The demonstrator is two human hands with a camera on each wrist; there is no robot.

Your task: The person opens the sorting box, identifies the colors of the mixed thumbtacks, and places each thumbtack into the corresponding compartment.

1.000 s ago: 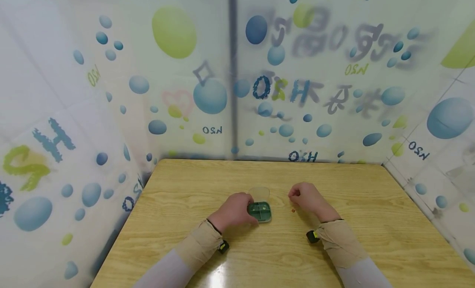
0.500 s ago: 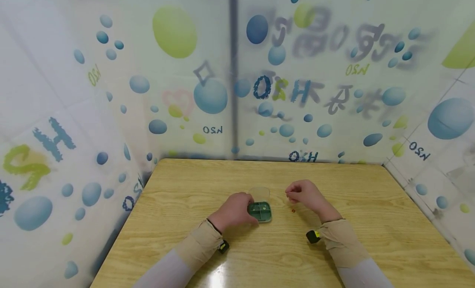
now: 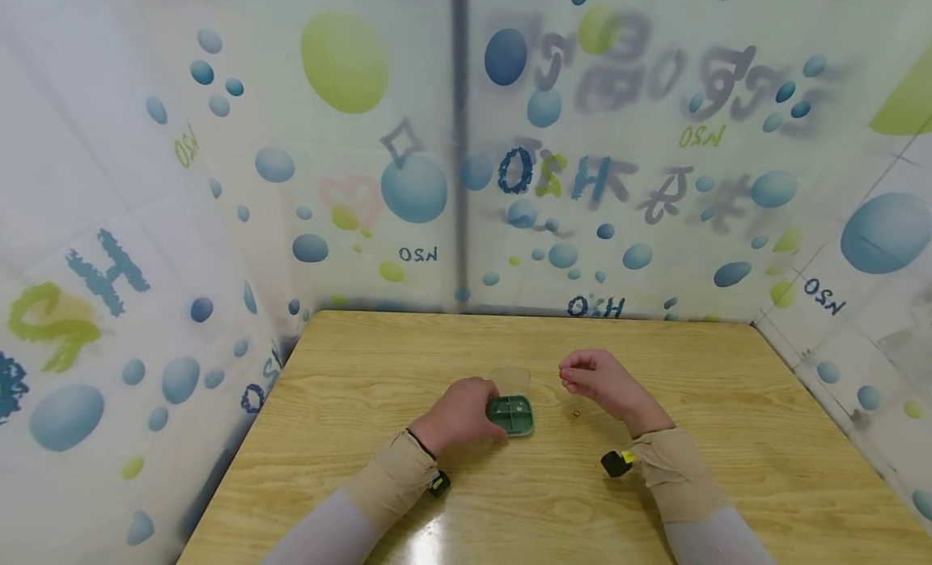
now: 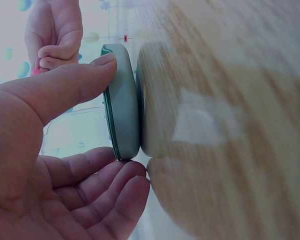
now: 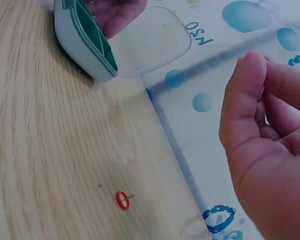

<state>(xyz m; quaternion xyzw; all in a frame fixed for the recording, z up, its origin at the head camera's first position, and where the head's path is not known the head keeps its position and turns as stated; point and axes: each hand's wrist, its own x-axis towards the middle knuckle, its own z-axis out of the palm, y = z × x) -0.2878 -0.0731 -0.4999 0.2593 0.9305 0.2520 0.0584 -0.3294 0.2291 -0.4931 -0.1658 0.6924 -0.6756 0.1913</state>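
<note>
My left hand (image 3: 457,413) holds a small green pill box (image 3: 519,425) on the table, thumb on one side and fingers on the other. Its clear lid (image 3: 511,377) is swung back, and dividers split the inside into several compartments. Tiny light items show in the far compartments, too small to identify. To the right, my right hand (image 3: 606,387) is raised over the table, thumb and fingertips pinching a tiny pink-red thing (image 4: 37,71), mostly hidden by the fingers. Below that hand lies a small red ring-shaped piece with a thin pin (image 5: 119,200), resembling an earring.
The wooden table (image 3: 379,346) extends around both hands. Behind it and at the sides hangs a pale curtain (image 3: 349,160) printed with blue and green bubbles. Each wrist wears a tan wrap with a small black camera (image 3: 616,464).
My right hand has risen slightly and shifted a little left, away from the small ring on the table. Pink-red now shows at its fingertips. The left hand and pill box stay in place.
</note>
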